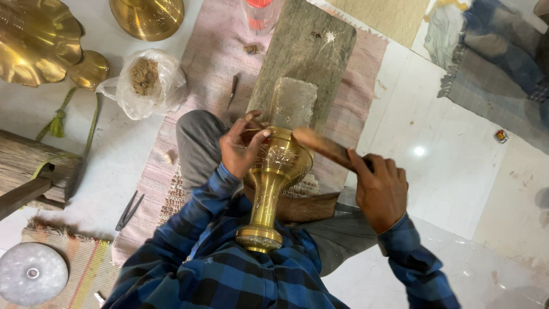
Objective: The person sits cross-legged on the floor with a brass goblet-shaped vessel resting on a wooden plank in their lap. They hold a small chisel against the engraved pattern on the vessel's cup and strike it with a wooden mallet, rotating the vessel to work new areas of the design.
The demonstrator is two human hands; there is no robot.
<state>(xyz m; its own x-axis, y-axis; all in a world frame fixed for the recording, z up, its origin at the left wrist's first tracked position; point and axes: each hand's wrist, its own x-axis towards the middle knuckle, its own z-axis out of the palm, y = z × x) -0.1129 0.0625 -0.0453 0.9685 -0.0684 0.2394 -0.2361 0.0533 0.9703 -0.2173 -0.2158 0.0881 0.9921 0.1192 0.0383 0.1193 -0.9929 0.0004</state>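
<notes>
While the left hand (239, 150) pinches a small tool against the brass vase (273, 183), fingers bent, the right hand (380, 191) grips a wooden mallet (321, 146), wrist raised.

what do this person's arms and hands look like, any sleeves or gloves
Both arms wear long sleeves of a blue and black checked shirt, reaching to the wrists. The left hand and right hand are bare: no gloves, and no rings or watch that I can make out.
</notes>
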